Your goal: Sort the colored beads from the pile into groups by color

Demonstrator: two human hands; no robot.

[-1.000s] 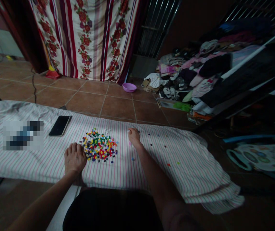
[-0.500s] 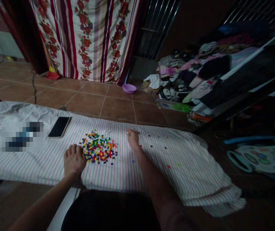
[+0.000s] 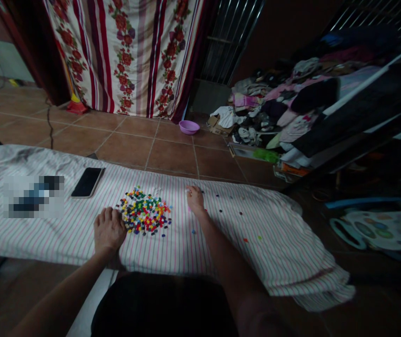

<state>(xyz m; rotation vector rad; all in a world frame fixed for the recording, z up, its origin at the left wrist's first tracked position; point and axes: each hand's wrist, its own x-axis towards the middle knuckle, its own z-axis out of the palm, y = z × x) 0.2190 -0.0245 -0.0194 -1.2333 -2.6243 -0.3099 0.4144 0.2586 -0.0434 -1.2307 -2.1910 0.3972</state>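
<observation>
A pile of small multicoloured cubes lies on the striped cloth. My left hand rests palm down against the pile's left edge, fingers laid flat on the cloth. To the right of the pile, my right hand is down at the cloth with its fingers drawn together; a whitish speck shows by the fingertips, too small to name. Around that hand are scattered single pieces, among them a blue one, an orange one and a green one.
A phone lies left of the pile, with a blurred-out patch farther left. Past the cloth, a purple basin sits on the tiled floor before a floral curtain. Heaped clothes fill the back right.
My right hand stays in nearly the same spot, its fingers now more curled in than before. The left hand keeps its place by the pile. The view has shifted slightly.
</observation>
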